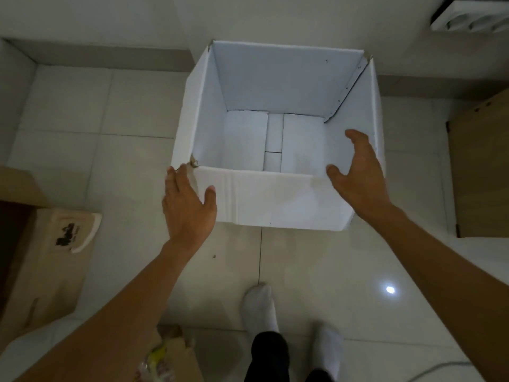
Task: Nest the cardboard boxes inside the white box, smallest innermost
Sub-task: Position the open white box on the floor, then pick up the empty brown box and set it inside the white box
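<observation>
A large white box (275, 199) stands open-topped on the tiled floor in the middle of the view, with nothing inside but its folded bottom flaps. My left hand (187, 208) is spread at the box's near left corner, fingers apart, touching or just off the cardboard. My right hand (358, 175) is spread over the near right corner, thumb at the front rim, fingers reaching over the inside. Neither hand holds anything. A brown cardboard box (41, 271) with a torn label lies at the left edge. Another brown box (176, 357) shows at the bottom, partly hidden by my left forearm.
A tall brown cardboard panel or box (482, 172) stands at the right edge. A white appliance (473, 15) sits at the top right. My feet in white socks (259, 310) are on the tiles below the white box. Walls and a skirting step bound the far side.
</observation>
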